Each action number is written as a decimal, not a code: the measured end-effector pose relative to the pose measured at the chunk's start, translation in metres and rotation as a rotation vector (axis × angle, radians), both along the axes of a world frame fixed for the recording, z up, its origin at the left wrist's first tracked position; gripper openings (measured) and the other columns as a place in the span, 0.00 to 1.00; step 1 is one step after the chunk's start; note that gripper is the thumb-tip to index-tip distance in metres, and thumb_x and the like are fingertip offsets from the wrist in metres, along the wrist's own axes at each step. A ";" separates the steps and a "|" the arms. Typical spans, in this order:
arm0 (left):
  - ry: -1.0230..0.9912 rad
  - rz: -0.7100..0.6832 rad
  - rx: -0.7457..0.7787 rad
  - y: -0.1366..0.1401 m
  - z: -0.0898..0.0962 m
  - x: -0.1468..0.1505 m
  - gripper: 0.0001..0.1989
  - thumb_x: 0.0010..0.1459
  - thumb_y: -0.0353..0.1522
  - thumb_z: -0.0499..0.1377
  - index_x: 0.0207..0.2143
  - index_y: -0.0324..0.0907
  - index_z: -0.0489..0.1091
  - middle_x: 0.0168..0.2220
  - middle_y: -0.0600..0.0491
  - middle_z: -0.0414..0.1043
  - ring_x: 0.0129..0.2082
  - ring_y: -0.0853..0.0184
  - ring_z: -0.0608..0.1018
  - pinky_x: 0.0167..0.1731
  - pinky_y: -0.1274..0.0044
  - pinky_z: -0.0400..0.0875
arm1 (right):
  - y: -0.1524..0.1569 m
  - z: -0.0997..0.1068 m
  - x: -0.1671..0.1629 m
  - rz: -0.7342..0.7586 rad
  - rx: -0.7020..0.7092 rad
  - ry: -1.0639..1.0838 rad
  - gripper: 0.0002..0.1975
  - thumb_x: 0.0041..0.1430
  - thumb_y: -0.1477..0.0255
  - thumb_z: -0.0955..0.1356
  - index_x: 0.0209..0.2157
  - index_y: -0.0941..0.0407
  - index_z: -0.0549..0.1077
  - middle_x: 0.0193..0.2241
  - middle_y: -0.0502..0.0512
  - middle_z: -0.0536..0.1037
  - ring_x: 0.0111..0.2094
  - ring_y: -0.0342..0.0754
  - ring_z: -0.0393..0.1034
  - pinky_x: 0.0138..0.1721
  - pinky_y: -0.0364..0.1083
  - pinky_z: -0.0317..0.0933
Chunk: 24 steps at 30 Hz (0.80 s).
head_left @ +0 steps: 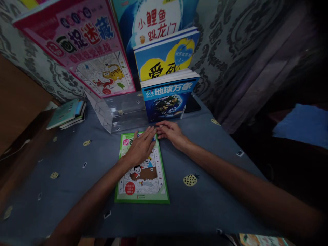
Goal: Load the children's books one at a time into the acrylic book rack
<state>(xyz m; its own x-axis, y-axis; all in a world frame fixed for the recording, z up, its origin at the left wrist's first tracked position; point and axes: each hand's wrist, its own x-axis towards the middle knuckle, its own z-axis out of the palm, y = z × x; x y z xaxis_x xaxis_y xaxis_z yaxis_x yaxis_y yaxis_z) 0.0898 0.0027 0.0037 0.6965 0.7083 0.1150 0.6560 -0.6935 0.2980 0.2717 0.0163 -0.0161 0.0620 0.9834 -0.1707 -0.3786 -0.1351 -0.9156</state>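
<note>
On the pineapple-printed surface (210, 208), nearer than the clear plastic rack (100, 110), lies a green-bordered book (143, 175). My left hand (142, 145) rests flat upon its cover; my right hand (172, 134), loosely curved, is at its far right corner, whether touching I cannot tell.

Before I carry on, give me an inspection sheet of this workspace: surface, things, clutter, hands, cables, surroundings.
Surface: grey-blue cloth, pineapple print.
Things: green book lying flat before a clear rack; pink book and Earth book upright in the rack.
Clutter: book pile left of the rack; dark flat object to its right.
Hands: left hand flat on the green book; right hand by its top right corner, contact unclear.
Cables: thin pale line far left, possibly a cord.
Surroundings: patterned wall, curtain.
</note>
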 end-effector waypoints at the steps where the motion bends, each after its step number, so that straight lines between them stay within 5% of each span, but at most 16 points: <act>1: -0.011 -0.004 -0.020 -0.003 0.001 -0.001 0.25 0.71 0.35 0.46 0.68 0.41 0.55 0.71 0.38 0.54 0.72 0.54 0.56 0.67 0.46 0.45 | 0.000 0.000 0.000 0.003 0.004 -0.002 0.03 0.55 0.77 0.74 0.32 0.56 0.77 0.25 0.51 0.79 0.25 0.42 0.73 0.27 0.42 0.73; 6: -0.226 -0.085 -0.223 -0.048 0.009 -0.011 0.28 0.67 0.43 0.56 0.66 0.45 0.61 0.71 0.40 0.54 0.72 0.52 0.54 0.70 0.50 0.33 | -0.002 0.000 0.000 0.021 0.027 -0.036 0.03 0.54 0.76 0.74 0.32 0.57 0.78 0.26 0.51 0.79 0.25 0.42 0.73 0.25 0.41 0.72; 13: -0.478 -0.157 -0.577 -0.124 0.012 -0.020 0.27 0.60 0.36 0.65 0.62 0.49 0.68 0.67 0.44 0.62 0.70 0.48 0.60 0.70 0.53 0.34 | -0.001 -0.003 -0.001 0.024 0.024 -0.065 0.07 0.51 0.77 0.76 0.32 0.57 0.77 0.25 0.51 0.78 0.27 0.44 0.75 0.27 0.41 0.73; 24: -0.526 -0.142 -0.627 -0.129 0.026 -0.026 0.26 0.61 0.34 0.64 0.61 0.48 0.69 0.65 0.46 0.65 0.68 0.50 0.64 0.70 0.51 0.36 | -0.009 0.010 0.004 0.184 -0.078 0.012 0.08 0.50 0.75 0.78 0.33 0.57 0.79 0.28 0.53 0.82 0.27 0.45 0.77 0.25 0.41 0.74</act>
<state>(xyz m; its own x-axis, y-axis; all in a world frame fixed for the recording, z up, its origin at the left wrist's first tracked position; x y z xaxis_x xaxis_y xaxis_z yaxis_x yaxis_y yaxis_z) 0.0640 -0.1267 0.0302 0.7495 0.6590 0.0632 0.2424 -0.3620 0.9001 0.2761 0.0071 -0.0063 -0.1198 0.9618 -0.2463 -0.3522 -0.2731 -0.8952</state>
